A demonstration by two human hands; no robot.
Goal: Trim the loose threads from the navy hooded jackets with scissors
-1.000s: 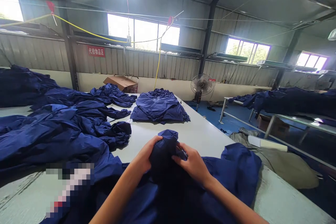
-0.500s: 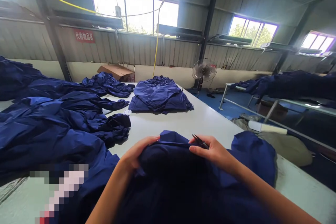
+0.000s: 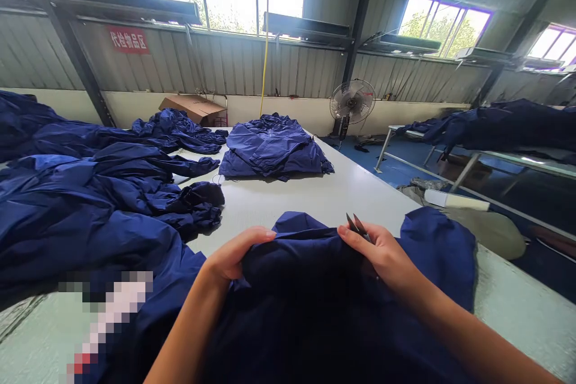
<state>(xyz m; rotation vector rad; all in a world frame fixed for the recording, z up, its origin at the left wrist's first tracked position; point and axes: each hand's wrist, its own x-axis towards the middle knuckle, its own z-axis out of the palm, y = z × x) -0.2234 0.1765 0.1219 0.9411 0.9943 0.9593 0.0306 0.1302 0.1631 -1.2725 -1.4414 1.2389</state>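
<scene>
A dark blue garment (image 3: 297,288) spreads over the near part of the table, its upper edge raised between my hands. My left hand (image 3: 236,252) pinches that edge on the left, thumb on top and the other fingers mostly hidden behind the cloth. On the right, my right hand (image 3: 375,246) grips the same edge between thumb and fingers. It also holds small dark thread snips (image 3: 357,225), their two pointed blades sticking up apart above the thumb. The cloth between the hands is drawn fairly straight.
Loose blue garments (image 3: 99,210) lie heaped along the left. A neat stack of blue garments (image 3: 270,150) stands farther back on the white table (image 3: 261,201). Beyond are a cardboard box (image 3: 193,109), a standing fan (image 3: 352,102) and another table with dark garments (image 3: 508,129) at right.
My right hand has shifted slightly right along the garment's edge, and the snips have moved with it. The edge between my hands looks straighter. The view has tilted a little downward.
</scene>
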